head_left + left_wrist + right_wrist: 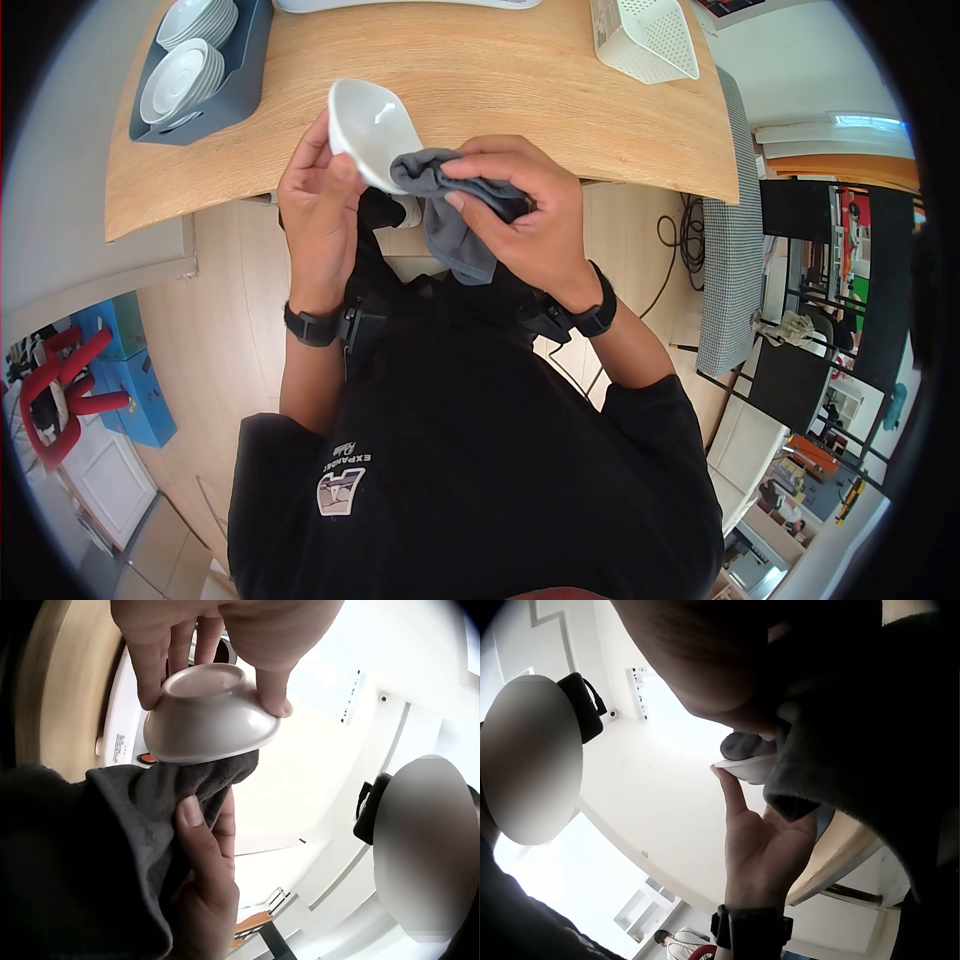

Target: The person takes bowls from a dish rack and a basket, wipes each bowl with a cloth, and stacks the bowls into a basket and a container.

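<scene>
A white bowl (372,130) is tilted over the table's front edge, its inside facing the right hand. The left hand (322,215) grips it by the side, thumb on one side and fingers behind. In the left wrist view the bowl (210,724) shows its foot and outer wall between the thumb and fingers of the left hand (225,634). The right hand (530,205) pinches a bunched grey cloth (460,235), part of which touches the bowl's rim. In the right wrist view the cloth (802,776) covers much of the bowl (751,769).
On the wooden table (480,70), a grey-blue bin (235,95) at the left holds stacked white dishes (180,80). A white perforated basket (645,40) stands at the back right. The edge of a white tray (410,4) shows at the back.
</scene>
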`<state>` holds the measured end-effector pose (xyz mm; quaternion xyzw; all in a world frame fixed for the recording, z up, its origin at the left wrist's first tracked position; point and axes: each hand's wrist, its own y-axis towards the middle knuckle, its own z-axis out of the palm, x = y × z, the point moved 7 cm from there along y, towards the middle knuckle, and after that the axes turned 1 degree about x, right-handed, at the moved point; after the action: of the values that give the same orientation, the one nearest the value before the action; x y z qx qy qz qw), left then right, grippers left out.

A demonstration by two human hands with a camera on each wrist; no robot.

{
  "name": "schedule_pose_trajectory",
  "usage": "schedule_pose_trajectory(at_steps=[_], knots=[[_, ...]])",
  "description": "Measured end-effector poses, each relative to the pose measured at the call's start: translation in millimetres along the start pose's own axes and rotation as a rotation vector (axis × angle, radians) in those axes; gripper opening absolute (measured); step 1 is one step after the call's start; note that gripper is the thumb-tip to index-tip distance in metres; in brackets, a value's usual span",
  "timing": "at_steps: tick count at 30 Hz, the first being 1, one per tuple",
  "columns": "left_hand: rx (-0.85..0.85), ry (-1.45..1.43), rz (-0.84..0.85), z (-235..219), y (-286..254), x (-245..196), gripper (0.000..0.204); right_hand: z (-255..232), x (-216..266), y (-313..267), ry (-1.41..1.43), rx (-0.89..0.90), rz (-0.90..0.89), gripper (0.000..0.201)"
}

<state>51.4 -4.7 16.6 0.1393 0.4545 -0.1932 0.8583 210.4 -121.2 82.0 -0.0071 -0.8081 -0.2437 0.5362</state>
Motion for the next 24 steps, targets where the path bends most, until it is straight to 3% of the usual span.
schedule_pose_trajectory(at_steps=[10,16,19,22,24], knots=[[0.073,0.177,-0.073,13,-5,11,0.06,-1,10,4,0.015,-0.026,-0.078,0.031],[0.288,0.025,-0.173,14,-12,19,0.066,-8,0,14,-0.132,-0.101,-0.126,0.029],[0.261,-0.014,-0.184,13,-14,18,0.067,-7,-7,13,-0.26,-0.087,-0.107,0.03],[0.232,-0.001,-0.14,10,-11,16,0.067,1,-10,10,-0.359,0.007,-0.127,0.029],[0.227,0.045,-0.115,9,-9,15,0.066,15,-8,5,-0.413,0.174,-0.158,0.031]])
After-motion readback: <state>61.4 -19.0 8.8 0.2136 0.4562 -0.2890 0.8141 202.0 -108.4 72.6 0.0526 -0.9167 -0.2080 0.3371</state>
